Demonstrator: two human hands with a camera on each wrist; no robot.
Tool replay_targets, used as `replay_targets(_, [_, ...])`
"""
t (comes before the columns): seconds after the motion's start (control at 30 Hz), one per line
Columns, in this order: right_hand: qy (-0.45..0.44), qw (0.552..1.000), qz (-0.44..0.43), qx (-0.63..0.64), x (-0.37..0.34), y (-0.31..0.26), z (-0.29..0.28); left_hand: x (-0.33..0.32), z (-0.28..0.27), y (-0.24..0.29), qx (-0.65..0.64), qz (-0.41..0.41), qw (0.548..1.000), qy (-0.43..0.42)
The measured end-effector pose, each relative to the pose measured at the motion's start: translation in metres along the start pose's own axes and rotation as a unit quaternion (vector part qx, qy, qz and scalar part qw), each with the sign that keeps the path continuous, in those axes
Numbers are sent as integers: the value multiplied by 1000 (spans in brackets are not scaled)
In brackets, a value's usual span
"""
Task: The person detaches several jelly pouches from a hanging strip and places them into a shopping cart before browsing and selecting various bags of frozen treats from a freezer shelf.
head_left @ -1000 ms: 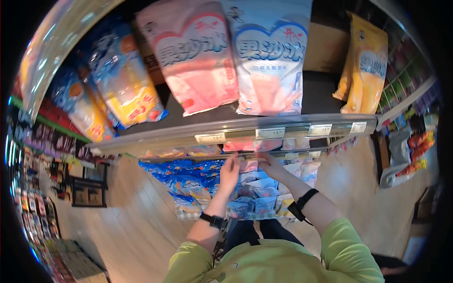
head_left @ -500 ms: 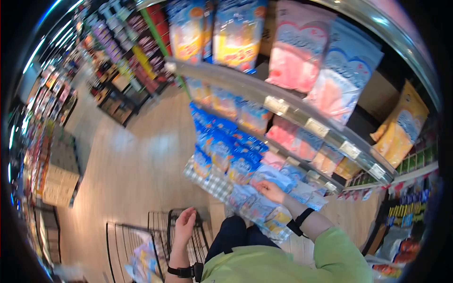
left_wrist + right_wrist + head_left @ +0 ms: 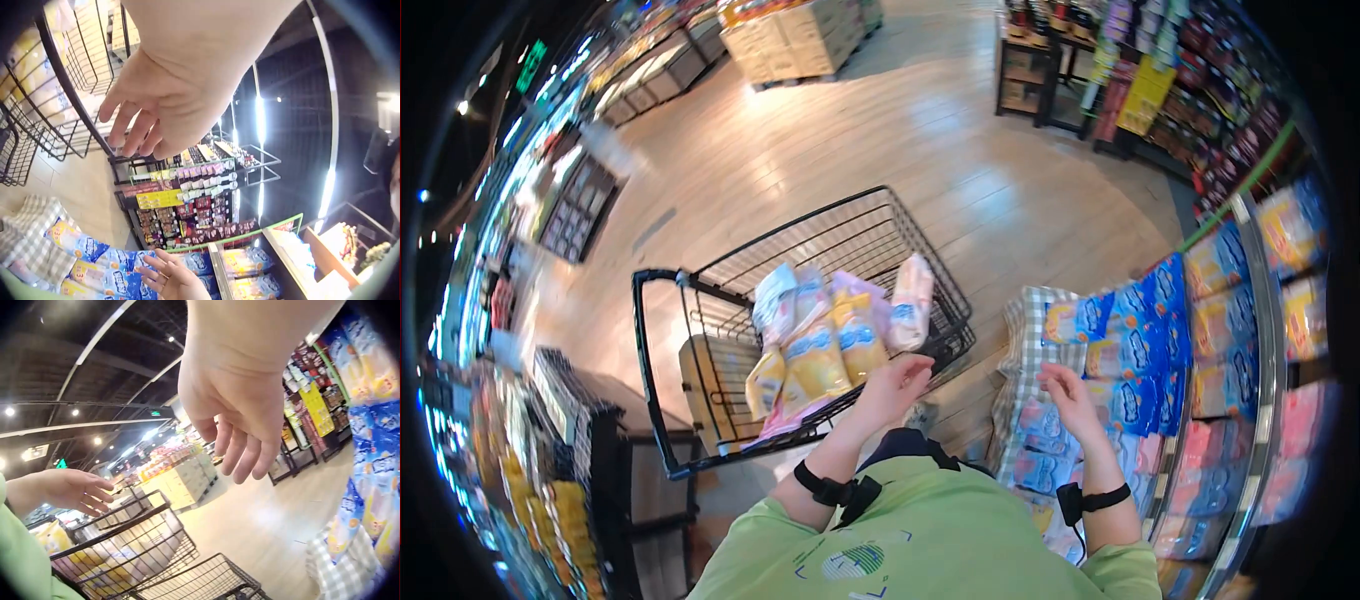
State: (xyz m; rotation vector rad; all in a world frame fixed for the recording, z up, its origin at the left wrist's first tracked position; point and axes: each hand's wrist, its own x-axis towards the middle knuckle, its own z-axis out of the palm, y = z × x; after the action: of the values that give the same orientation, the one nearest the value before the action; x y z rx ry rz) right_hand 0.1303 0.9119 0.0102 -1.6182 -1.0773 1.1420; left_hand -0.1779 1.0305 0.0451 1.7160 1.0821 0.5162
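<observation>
My left hand (image 3: 896, 384) hangs empty at the near rim of a black wire shopping cart (image 3: 662, 415), its fingers loosely bent. In the cart lie several bags: yellow bags (image 3: 812, 362), a white-and-blue bag (image 3: 775, 305) and a pale pink bag (image 3: 912, 300) by the far end. The right hand (image 3: 1072, 402) is held in the air, holding nothing, in front of a display of blue bags (image 3: 1135, 345) on a checked cloth (image 3: 1022, 330). Both wrist views show relaxed fingers, in the left wrist view on the left hand (image 3: 169, 100) and in the right wrist view on the right hand (image 3: 240, 425).
Shelves with price strips (image 3: 1258, 400) and pink bags (image 3: 1215, 440) run along the right. A dark stand (image 3: 625, 480) is at the lower left. Stacked cartons (image 3: 785, 45) stand farther off across the wooden floor (image 3: 820, 150).
The view has swung left from the shelf of large bags to the shopping cart. Both hands have come away from the display bags, the left one now at the cart's rim.
</observation>
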Motion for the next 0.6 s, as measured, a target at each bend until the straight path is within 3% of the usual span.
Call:
replay_targets(0.2, [-131,989,-64,-3,74,-71,129,-20,-90,-66,30,-50,989,133])
replay_targets(0.27, [-158,984,-76,-22,98,-73,166,-28,-109,-89,119,-54,979,155])
replay_targets(0.33, [-166,978,-83,-99,118,-63,200,-34,-119,-105,120,-59,978,157])
replay_targets(0.4, [-177,958,-67,-213,153,-28,253,-41,-124,-125,201,-77,975,58])
replay_targets(0.47, [-274,897,-54,-341,177,-8,285,-49,-125,-131,230,-85,967,64])
replay_targets(0.5, [-277,896,-53,-344,177,-13,301,-51,-125,-133,263,-90,958,69])
replay_targets(0.57, [-357,872,212,-258,173,-23,336,-56,-125,-140,262,-81,957,90])
replay_targets(0.6, [-359,870,214,-261,174,-19,347,-57,-126,-143,264,-70,956,109])
